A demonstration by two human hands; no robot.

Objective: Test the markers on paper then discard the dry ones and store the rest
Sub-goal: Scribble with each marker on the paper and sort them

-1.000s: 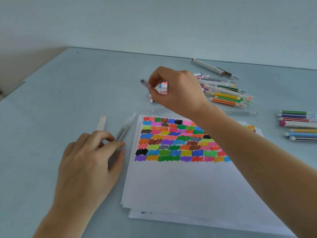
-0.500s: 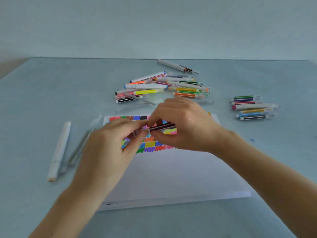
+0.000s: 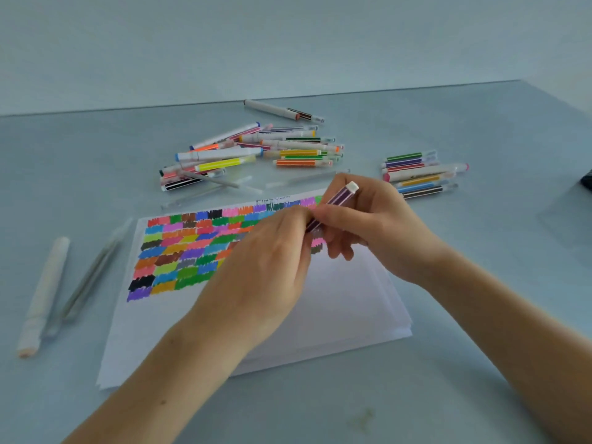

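Head view. Purple striped marker (image 3: pixel 333 203) gripped in right hand (image 3: pixel 374 225), tilted, white end up, above paper (image 3: pixel 336 302). Left hand (image 3: pixel 269 267) pinching marker's lower end, fingertips meeting right hand's. Colour swatches (image 3: pixel 192 254) on paper, left of hands. Loose marker pile (image 3: pixel 250 155) on counter (image 3: pixel 480 395) beyond hands. Smaller marker row (image 3: pixel 419 174) beyond right hand. White marker (image 3: pixel 45 293) and clear caps (image 3: pixel 89 277) far left of left hand.

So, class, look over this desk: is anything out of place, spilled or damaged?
Nothing is spilled or broken. The markers at the back lie in a loose, crisscrossed heap, unlike the tidy row to the right. Both hands, left and right, hold a purple marker over the paper.
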